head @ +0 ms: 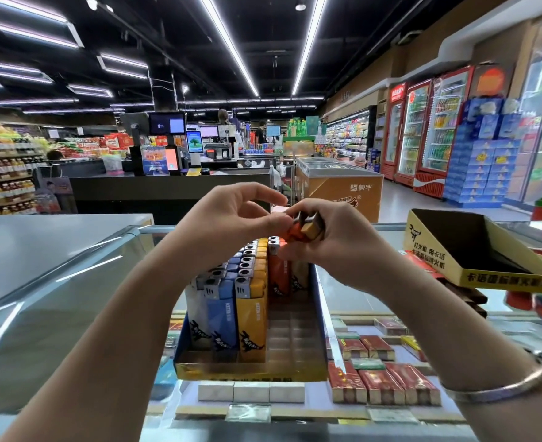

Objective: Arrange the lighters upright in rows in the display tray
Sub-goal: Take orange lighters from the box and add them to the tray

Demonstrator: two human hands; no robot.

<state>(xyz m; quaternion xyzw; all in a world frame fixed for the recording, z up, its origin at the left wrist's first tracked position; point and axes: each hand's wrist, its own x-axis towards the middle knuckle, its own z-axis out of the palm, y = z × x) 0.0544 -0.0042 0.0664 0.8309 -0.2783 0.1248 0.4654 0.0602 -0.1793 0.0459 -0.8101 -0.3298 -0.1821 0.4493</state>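
Note:
The display tray, blue-walled with a yellow front lip, stands on a glass counter. Upright rows of white, blue and yellow lighters fill its left side. Orange lighters stand at the back of the fourth row, and the front right slots hold nothing. Above the tray's back, my right hand grips a small bunch of lighters, orange and brown, with their bases towards me. My left hand pinches the orange one of that bunch between thumb and forefinger, its other fingers spread.
An opened yellow lighter box lies on the counter at the right. Cigarette packs lie under the glass. A steel countertop lies to the left. Checkout desks, freezers and drink fridges stand farther back.

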